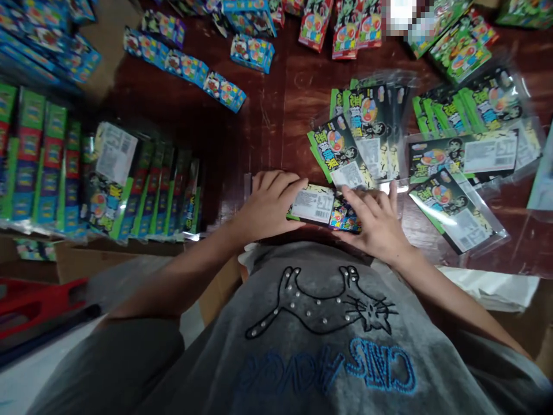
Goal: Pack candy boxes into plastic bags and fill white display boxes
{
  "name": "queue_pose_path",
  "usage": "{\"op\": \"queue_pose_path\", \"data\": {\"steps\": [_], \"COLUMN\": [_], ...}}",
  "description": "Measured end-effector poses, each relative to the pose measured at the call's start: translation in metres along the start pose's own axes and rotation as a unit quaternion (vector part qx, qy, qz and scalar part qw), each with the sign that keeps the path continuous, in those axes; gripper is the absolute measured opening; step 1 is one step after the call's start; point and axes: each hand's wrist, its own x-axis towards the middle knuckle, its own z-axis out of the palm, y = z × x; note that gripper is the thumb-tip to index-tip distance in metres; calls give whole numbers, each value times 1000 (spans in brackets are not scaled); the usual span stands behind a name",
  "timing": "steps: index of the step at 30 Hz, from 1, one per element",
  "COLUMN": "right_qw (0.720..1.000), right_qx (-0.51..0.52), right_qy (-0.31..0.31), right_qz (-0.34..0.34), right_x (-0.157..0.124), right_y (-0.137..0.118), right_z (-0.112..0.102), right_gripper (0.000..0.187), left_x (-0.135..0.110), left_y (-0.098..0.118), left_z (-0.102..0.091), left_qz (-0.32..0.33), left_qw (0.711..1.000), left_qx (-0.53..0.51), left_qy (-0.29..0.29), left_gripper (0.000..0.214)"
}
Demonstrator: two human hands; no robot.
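Near the table's front edge, a flat candy packet with a printed card and a white barcode label [314, 205] lies between my hands. My left hand [274, 202] is closed around its left end. At its right end shows a small purple-and-blue candy box [343, 218], partly covered by fingers. My right hand [375, 222] grips that box, thumb on the near side and fingers over the far side. Whether the box is inside the packet or only against its end, I cannot tell. Just beyond my right hand lies a black-and-green candy card [339, 151] in clear wrap.
More wrapped cards [460, 210] lie to the right. On the left stands a row of filled packets [147, 187]. Blue candy boxes [185, 66] form a line farther back, with red boxes [315, 26] and green boxes [460, 55] along the far side.
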Motion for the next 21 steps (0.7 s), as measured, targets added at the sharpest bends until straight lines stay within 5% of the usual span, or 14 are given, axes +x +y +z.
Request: {"op": "queue_pose_path", "data": {"steps": [7, 13, 21], "right_qw": [994, 987, 982], "right_qx": [61, 62, 122], "right_qy": [-65, -115, -104], "right_qz": [-65, -92, -98], "right_x": [9, 14, 33], "right_y": [27, 40, 45], "right_z": [-13, -24, -24], "right_gripper": [126, 101, 99], "left_x": [-15, -19, -21], "left_y": [-10, -16, -18], "left_z": [11, 14, 7], "left_qz": [-9, 27, 18], "left_qw": [1000, 1000, 995], "left_qx": [-6, -13, -93], "left_qy": [-5, -8, -18], "left_gripper": [91, 92, 94]}}
